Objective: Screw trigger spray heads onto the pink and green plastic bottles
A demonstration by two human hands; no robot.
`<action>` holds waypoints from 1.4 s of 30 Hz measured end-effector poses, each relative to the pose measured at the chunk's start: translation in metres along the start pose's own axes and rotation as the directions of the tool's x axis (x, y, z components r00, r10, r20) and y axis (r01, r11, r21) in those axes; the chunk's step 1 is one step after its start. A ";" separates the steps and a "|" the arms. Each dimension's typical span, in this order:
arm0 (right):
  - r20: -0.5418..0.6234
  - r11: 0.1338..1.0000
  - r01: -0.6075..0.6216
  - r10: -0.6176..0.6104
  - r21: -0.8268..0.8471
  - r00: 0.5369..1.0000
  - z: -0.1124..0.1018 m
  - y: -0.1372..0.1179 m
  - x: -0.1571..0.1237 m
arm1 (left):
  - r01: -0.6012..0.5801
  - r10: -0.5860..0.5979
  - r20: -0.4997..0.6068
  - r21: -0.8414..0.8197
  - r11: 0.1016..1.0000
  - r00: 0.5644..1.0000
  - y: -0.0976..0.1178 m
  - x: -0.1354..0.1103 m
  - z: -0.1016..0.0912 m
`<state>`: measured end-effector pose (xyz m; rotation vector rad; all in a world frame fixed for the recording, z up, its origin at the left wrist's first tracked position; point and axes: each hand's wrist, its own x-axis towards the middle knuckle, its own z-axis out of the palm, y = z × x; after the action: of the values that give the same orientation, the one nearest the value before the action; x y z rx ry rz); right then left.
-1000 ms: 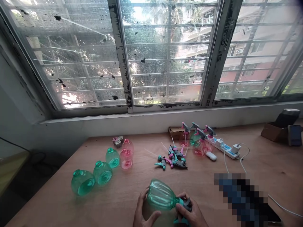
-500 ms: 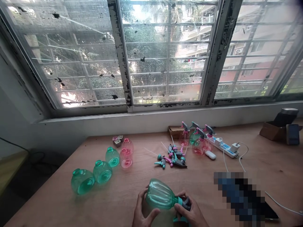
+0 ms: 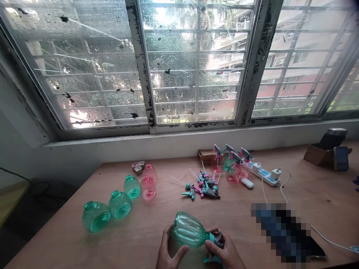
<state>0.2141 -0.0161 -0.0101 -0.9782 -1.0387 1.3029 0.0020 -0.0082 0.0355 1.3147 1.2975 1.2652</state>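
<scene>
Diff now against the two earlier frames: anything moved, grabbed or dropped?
Nothing visibly grabbed or dropped. The view has swung slightly right, so the scene sits a bit further left in the picture, and a purple object shows at the right edge. Unchanged: left hand cupped at the held green bottle, right hand on its spray head, loose spray heads lying beyond.

Barred windows (image 3: 193,67) above wooden table (image 3: 134,239)

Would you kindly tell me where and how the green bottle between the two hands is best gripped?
Probably cupped around its ribbed body, from the left: the green bottle is tipped sideways, its broad end toward the left hand, its narrow neck toward the right hand, which holds the spray head.
</scene>
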 end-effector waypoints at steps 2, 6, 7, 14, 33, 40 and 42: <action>-0.003 1.000 -0.006 0.006 -0.003 1.000 0.001 -0.001 -0.001 | 0.023 -0.024 0.020 0.025 0.999 1.000 0.002 0.000 -0.002; -0.006 0.999 -0.028 0.028 0.028 1.000 0.001 -0.004 0.000 | -0.068 0.063 0.063 0.075 0.995 0.996 0.002 0.004 -0.006; -0.007 0.999 -0.034 0.034 0.038 0.999 0.001 -0.005 0.000 | -0.090 0.085 0.062 0.077 0.993 0.994 0.001 0.005 -0.006; 0.039 0.999 -0.039 0.040 -0.015 0.998 0.001 -0.010 -0.001 | -0.017 0.018 -0.014 0.041 0.999 1.000 -0.002 0.000 0.001; 0.015 0.998 -0.015 0.016 -0.066 1.000 0.000 -0.005 -0.002 | 0.013 -0.017 0.067 0.063 0.998 0.998 -0.003 0.000 -0.002; 0.010 0.999 -0.016 0.016 -0.028 1.000 0.001 -0.009 -0.002 | -0.072 0.072 0.016 0.037 0.997 0.997 -0.007 -0.001 0.002; 0.017 0.998 -0.023 0.024 -0.063 1.000 0.002 -0.013 -0.002 | -0.061 0.061 -0.002 0.043 0.997 0.998 -0.010 -0.002 0.005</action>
<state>0.2158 -0.0191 0.0029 -1.0307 -1.0907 1.3072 0.0058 -0.0092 0.0248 1.3925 1.3014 1.2881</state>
